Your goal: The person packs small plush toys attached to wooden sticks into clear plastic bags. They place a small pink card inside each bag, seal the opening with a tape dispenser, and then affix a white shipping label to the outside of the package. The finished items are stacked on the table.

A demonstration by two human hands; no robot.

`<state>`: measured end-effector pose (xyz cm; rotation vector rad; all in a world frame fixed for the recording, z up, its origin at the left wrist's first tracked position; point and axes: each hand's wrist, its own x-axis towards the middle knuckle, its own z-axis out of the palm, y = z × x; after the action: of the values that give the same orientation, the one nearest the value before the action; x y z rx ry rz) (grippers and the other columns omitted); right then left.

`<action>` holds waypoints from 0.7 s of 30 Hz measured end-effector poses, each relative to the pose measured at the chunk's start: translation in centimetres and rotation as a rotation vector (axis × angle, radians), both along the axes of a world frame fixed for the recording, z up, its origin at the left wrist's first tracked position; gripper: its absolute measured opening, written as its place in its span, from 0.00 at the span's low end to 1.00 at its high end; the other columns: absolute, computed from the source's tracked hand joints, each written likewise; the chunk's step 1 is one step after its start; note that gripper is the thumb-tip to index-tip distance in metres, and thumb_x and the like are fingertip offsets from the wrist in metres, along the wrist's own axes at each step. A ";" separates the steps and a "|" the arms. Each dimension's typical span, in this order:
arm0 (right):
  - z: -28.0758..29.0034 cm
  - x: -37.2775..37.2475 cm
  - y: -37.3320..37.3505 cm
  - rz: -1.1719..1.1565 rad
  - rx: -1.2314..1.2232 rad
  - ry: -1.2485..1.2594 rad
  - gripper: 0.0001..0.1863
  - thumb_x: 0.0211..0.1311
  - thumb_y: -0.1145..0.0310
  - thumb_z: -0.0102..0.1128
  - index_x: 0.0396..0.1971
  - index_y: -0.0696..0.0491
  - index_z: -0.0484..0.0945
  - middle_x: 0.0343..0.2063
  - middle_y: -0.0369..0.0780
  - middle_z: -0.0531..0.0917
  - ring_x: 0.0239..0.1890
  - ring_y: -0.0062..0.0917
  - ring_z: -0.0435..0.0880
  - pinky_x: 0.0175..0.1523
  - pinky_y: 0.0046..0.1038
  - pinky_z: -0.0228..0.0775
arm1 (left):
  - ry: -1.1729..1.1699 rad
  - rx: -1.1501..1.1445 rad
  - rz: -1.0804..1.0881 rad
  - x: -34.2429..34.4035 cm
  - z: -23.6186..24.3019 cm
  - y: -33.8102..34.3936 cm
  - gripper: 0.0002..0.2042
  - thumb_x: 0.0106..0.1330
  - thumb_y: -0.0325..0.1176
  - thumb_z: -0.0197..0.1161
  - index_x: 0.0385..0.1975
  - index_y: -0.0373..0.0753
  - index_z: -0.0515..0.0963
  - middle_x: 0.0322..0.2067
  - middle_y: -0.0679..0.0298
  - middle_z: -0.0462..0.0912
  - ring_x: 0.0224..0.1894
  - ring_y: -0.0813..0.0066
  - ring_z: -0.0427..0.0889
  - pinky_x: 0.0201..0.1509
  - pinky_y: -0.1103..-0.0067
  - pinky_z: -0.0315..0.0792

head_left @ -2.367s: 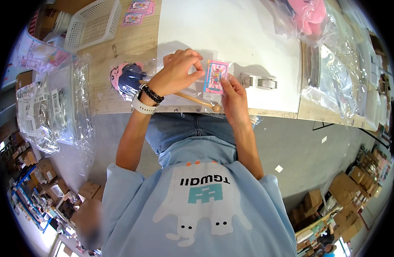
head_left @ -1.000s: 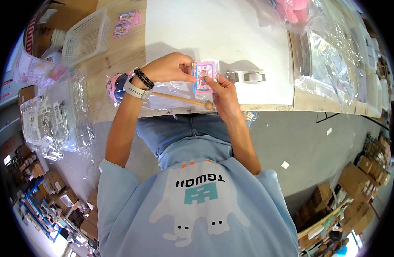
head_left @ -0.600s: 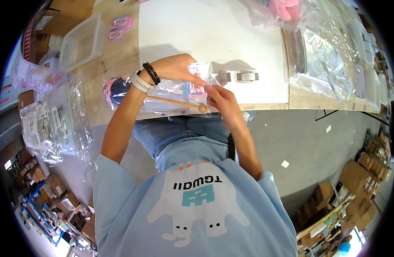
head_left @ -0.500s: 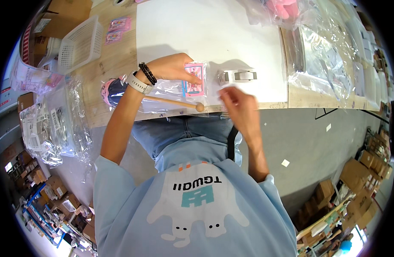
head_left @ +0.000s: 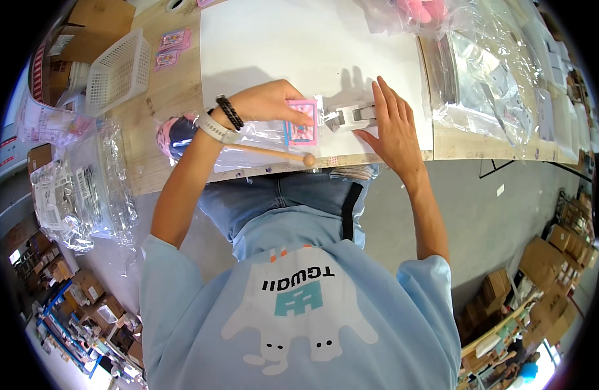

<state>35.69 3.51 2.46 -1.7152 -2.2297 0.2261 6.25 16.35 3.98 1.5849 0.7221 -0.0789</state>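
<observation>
My left hand (head_left: 264,104) has its thumb on a small pink and blue picture card packet (head_left: 304,135), with the fingers curled behind it. The packet lies at the end of a clear plastic bag (head_left: 255,135), which reaches left to a dark item with a pink part (head_left: 178,135). Along the bag's near side runs a wooden stick (head_left: 267,152) with a round ball end. My right hand (head_left: 397,133) is stretched flat, thumb apart, beside a white tape dispenser (head_left: 342,119). Its fingers are next to the dispenser's right end; whether they touch it I cannot tell.
A white sheet (head_left: 260,39) covers the middle of the wooden table. At the far left stand a white perforated basket (head_left: 145,49) and pink packets (head_left: 174,40). Clear plastic bags (head_left: 481,84) are heaped on the right. More bags (head_left: 85,188) hang at the left edge.
My right hand has moved right and away from me, from curled fingers to a flat spread hand beside the dispenser. The dispenser has turned slightly. My left hand stays on the packet.
</observation>
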 end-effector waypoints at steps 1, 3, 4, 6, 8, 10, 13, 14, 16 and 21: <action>-0.2 0.2 -0.2 -0.008 -0.028 0.054 0.54 0.54 0.60 0.83 0.78 0.57 0.61 0.78 0.46 0.66 0.76 0.42 0.68 0.79 0.45 0.61 | -0.007 -0.002 0.003 0.8 -0.3 -0.3 0.16 0.70 0.43 0.76 0.42 0.33 0.91 0.31 0.68 0.91 0.33 0.85 0.81 0.41 0.79 0.76; -0.6 0.5 -0.3 -0.029 -0.082 0.163 0.54 0.54 0.61 0.83 0.78 0.58 0.61 0.77 0.47 0.67 0.75 0.42 0.70 0.78 0.42 0.63 | 0.096 0.028 -0.068 1.8 -0.4 -0.2 0.17 0.70 0.43 0.76 0.43 0.33 0.90 0.31 0.66 0.91 0.33 0.83 0.81 0.42 0.78 0.76; -0.5 0.6 -0.2 -0.014 -0.069 0.137 0.54 0.54 0.61 0.83 0.78 0.58 0.61 0.77 0.47 0.68 0.74 0.42 0.71 0.78 0.41 0.64 | 0.123 0.046 -0.076 2.0 -0.9 -0.3 0.17 0.70 0.43 0.76 0.43 0.33 0.90 0.31 0.66 0.91 0.34 0.83 0.81 0.42 0.78 0.76; 0.2 0.6 -0.1 0.015 -0.044 0.084 0.54 0.54 0.62 0.83 0.79 0.57 0.61 0.76 0.47 0.69 0.73 0.42 0.73 0.77 0.40 0.65 | 0.104 0.081 -0.079 2.1 -1.9 -0.7 0.17 0.70 0.43 0.76 0.43 0.34 0.90 0.31 0.65 0.91 0.34 0.82 0.82 0.42 0.78 0.76; 1.4 0.3 0.0 0.030 -0.024 0.060 0.53 0.55 0.63 0.82 0.79 0.54 0.61 0.76 0.46 0.70 0.73 0.41 0.73 0.77 0.41 0.65 | 0.018 0.118 -0.066 2.0 -2.1 -0.9 0.16 0.70 0.43 0.76 0.43 0.34 0.90 0.32 0.65 0.91 0.34 0.82 0.82 0.42 0.77 0.76; 2.4 0.1 0.2 0.101 -0.002 0.011 0.53 0.55 0.64 0.81 0.79 0.52 0.61 0.75 0.44 0.71 0.73 0.40 0.73 0.77 0.41 0.65 | 0.079 0.131 -0.093 2.3 -1.5 -0.9 0.16 0.70 0.43 0.75 0.42 0.34 0.90 0.32 0.66 0.90 0.34 0.82 0.81 0.42 0.77 0.76; 2.5 -0.3 0.7 0.234 0.020 -0.060 0.52 0.54 0.65 0.81 0.79 0.48 0.63 0.74 0.42 0.72 0.73 0.39 0.73 0.77 0.41 0.66 | 0.139 0.143 -0.097 2.5 0.5 -0.9 0.16 0.71 0.43 0.74 0.40 0.33 0.89 0.32 0.67 0.89 0.34 0.82 0.80 0.42 0.77 0.75; 1.6 -0.4 0.9 0.241 0.019 -0.058 0.52 0.53 0.67 0.81 0.79 0.47 0.64 0.73 0.40 0.73 0.73 0.39 0.73 0.77 0.41 0.67 | 0.152 0.147 -0.092 2.4 0.8 -0.8 0.16 0.71 0.43 0.74 0.39 0.33 0.88 0.31 0.67 0.89 0.34 0.82 0.80 0.42 0.77 0.75; 0.7 -0.3 1.2 0.235 -0.004 -0.051 0.51 0.51 0.68 0.82 0.78 0.47 0.65 0.71 0.39 0.74 0.73 0.39 0.72 0.76 0.41 0.68 | 0.090 0.127 -0.021 1.8 0.3 -0.6 0.16 0.71 0.43 0.74 0.38 0.32 0.87 0.30 0.67 0.88 0.34 0.81 0.79 0.41 0.77 0.75; 0.1 -0.2 1.3 0.206 -0.046 -0.010 0.47 0.51 0.65 0.82 0.73 0.53 0.70 0.65 0.42 0.78 0.69 0.39 0.77 0.72 0.38 0.73 | 0.082 0.098 0.018 1.5 -1.0 -0.7 0.16 0.71 0.42 0.73 0.38 0.32 0.87 0.30 0.66 0.87 0.34 0.81 0.79 0.41 0.77 0.75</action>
<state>35.53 4.81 2.61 -1.5099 -2.4271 0.3194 7.76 15.60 2.97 1.6764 0.8137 -0.0969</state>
